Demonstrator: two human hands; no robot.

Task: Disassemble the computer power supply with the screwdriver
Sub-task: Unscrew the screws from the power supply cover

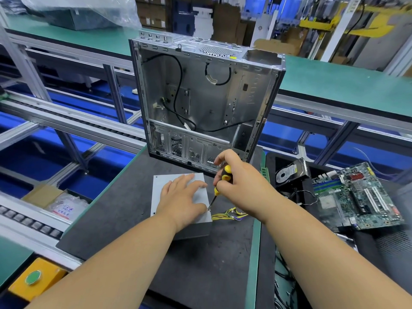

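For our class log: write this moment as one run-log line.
left hand: presses power supply | right hand: grips screwdriver | tip: near-right corner

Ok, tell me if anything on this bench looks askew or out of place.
Nothing alarming. The motherboard lies tilted on the pile at the right, beside the hard drive. The power supply sits flat.

- The left hand (181, 200) covers much of the power supply (165, 186) lid
- The screwdriver (219, 182) tip and its screw are too small to make out
- The motherboard (359, 197) label text is unreadable
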